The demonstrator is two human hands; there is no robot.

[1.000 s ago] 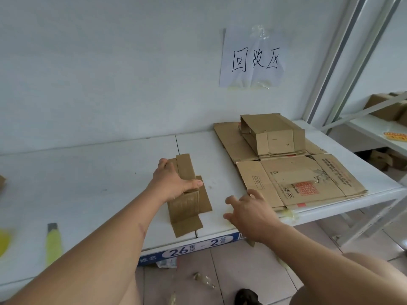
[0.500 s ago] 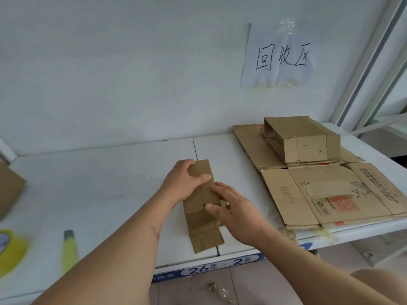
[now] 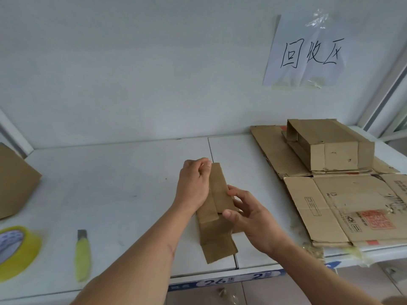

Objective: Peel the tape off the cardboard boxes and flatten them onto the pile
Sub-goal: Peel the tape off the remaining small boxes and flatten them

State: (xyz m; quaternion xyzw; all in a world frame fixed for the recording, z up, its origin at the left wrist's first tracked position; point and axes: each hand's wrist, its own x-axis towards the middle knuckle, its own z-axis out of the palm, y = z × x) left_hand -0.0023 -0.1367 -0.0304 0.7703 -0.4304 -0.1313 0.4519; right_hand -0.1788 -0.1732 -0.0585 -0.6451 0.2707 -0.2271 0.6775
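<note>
Both the left hand [image 3: 193,186] and right hand [image 3: 253,214] grasp the small brown cardboard box [image 3: 217,211], probably light, stiff, best held by its edges.

Plain brown small box [image 3: 217,213], red-stamped brown pile [image 3: 343,208], yellow tape roll [image 3: 18,249], yellow knife [image 3: 82,258], white shelf [image 3: 110,183].

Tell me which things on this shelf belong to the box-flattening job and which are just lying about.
Job:
small cardboard box, held by left hand and right hand
pile of flattened cardboard
unflattened box on the pile

Lying about:
yellow tape roll
yellow utility knife
paper sign
brown box at left edge
</note>
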